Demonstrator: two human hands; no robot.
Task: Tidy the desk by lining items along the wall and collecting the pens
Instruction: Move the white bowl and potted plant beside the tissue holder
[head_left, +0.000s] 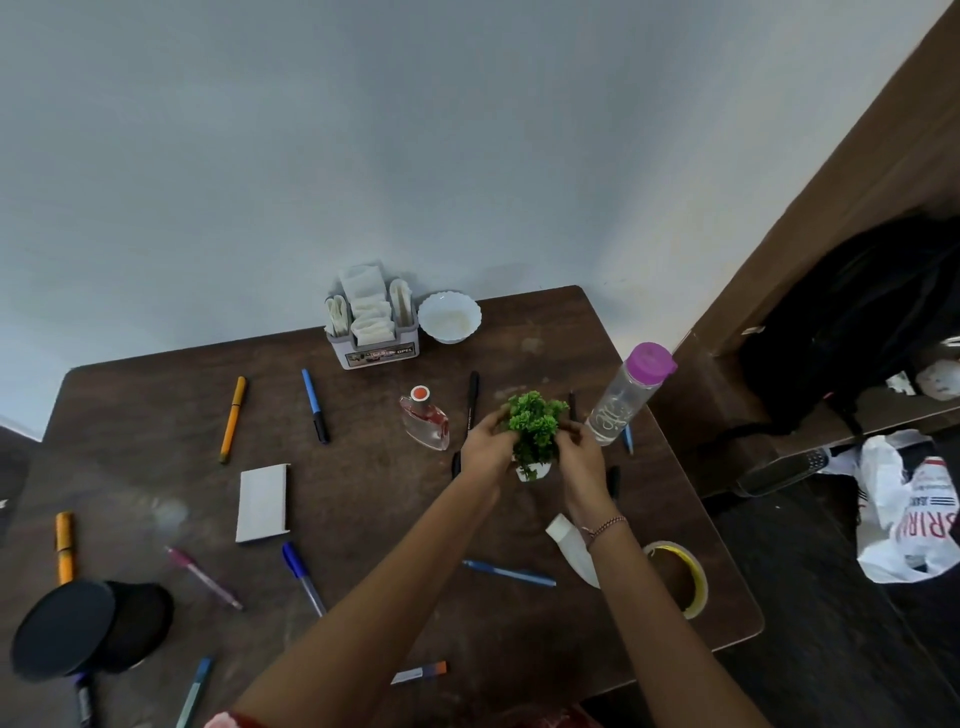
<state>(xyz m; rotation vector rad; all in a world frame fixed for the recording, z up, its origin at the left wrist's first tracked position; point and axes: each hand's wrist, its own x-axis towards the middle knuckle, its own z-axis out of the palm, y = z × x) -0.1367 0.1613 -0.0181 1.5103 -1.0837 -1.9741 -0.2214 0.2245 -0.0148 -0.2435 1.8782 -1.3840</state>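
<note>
Your left hand (485, 441) and right hand (579, 457), fingers curled, clasp the small green potted plant (535, 421); likely light, top-heavy: grip the white pot (535, 472).

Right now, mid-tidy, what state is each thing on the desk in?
plant: upright, gripped by left hand and right hand.
water bottle: upright, purple cap on, looks empty.
perfume bottle: upright, capped.
napkin holder: full, against the wall.
white bowl: upright, beside the holder by the wall.
tape roll: lying flat near the right edge.
pens: scattered, not collected.
</note>
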